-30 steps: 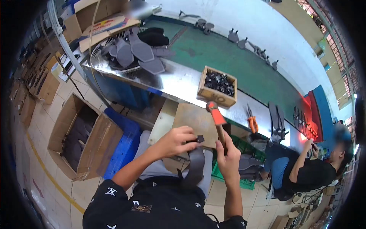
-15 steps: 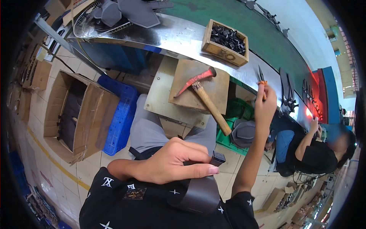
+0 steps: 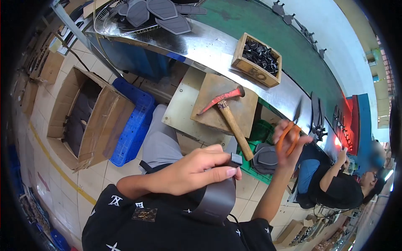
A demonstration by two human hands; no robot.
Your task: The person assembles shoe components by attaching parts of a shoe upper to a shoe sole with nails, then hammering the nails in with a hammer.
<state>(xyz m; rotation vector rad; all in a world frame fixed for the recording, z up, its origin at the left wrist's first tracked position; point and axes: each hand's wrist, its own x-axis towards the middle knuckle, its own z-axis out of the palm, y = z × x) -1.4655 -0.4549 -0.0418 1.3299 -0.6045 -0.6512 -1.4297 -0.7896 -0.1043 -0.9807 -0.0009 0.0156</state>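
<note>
The pliers (image 3: 294, 127) have come up off the worktop (image 3: 201, 44) with the right hand (image 3: 287, 157), which holds their spread handles loosely in half-open fingers. The left hand (image 3: 203, 169) is closed, thumb and fingers pinching the strap (image 3: 215, 201) by its black end (image 3: 236, 159), before the shirt. That slack right grip could let the pliers slip or twist. Their long axis slants, nose up and away from the person; the strap curves down toward the body.
</note>
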